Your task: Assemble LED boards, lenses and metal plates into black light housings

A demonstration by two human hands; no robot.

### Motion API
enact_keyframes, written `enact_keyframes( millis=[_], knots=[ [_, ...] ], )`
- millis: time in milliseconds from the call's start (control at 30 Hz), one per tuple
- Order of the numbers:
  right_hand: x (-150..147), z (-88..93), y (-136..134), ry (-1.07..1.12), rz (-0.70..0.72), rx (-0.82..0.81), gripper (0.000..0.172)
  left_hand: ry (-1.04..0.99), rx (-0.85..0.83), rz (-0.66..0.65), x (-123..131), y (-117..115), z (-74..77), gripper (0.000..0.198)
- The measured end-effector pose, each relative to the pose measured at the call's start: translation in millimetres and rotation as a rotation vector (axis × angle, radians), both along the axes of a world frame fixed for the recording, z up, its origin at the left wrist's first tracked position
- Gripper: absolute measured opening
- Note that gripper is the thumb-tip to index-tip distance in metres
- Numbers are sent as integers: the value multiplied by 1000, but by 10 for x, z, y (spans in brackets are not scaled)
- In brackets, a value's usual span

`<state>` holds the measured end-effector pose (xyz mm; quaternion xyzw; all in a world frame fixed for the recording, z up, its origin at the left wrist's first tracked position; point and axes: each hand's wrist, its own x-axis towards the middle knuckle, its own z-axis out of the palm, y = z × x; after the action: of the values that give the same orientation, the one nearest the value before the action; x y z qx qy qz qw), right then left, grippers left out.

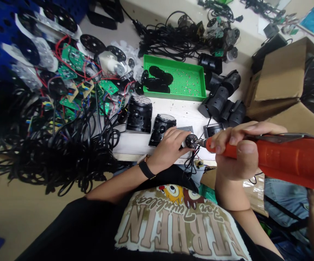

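My right hand (238, 152) is wrapped round an orange electric screwdriver (295, 161), whose tip meets a small round black part (191, 141). My left hand (170, 146) pinches that round part from the left, just above the table's front edge; thin wires hang below it. A black watch sits on my left wrist. Two black housings (139, 114) (162, 127) lie on the white table just beyond my left hand.
A green tray (189, 81) with black discs and small screws sits behind. Tangled black cables (64, 152) and green circuit boards (73, 58) fill the left. Black cylindrical casings (222, 98) lie right of the tray. A cardboard box (284, 83) stands at the right.
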<state>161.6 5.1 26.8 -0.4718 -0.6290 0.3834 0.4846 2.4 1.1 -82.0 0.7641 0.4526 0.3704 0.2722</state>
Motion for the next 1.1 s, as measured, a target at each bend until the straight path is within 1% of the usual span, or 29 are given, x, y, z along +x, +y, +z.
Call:
enact_keyframes(
  millis=[67,100,167,367,433,567,633,700,800,900,933,1000,1067,1100],
  knots=[
    [-103,3,-31,42,-181,154,29,-11,-6,5,6,6,7,45],
    [-137,11,-44,48,-228,192,27,-17,-8,7,9,9,9,45],
    [-172,31,-61,63,-222,182,27,-21,-18,12,14,13,12,45],
    [-181,56,-21,220,-215,164,27,-32,-29,7,18,15,7,45],
    [-194,44,30,255,-182,188,25,-36,-23,9,19,12,7,43],
    [-212,8,132,381,-81,297,17,-28,8,24,20,7,2,43],
    [-207,1,155,412,-64,307,13,-24,34,26,22,4,-6,42],
    [-195,9,161,420,-70,305,14,-20,50,28,27,-1,-12,40],
    [-183,40,164,417,-96,314,23,-15,38,35,36,-12,5,37],
    [-193,69,177,433,-125,311,29,-14,-13,47,43,-10,58,43],
    [-199,75,182,438,-141,307,28,-12,-31,48,44,-5,80,45],
    [-212,79,193,437,-159,301,26,1,-63,45,49,14,121,41],
    [-217,76,203,442,-155,292,24,38,-90,48,57,35,155,36],
    [-216,74,207,449,-149,286,24,63,-101,55,62,44,171,37]
  ],
)
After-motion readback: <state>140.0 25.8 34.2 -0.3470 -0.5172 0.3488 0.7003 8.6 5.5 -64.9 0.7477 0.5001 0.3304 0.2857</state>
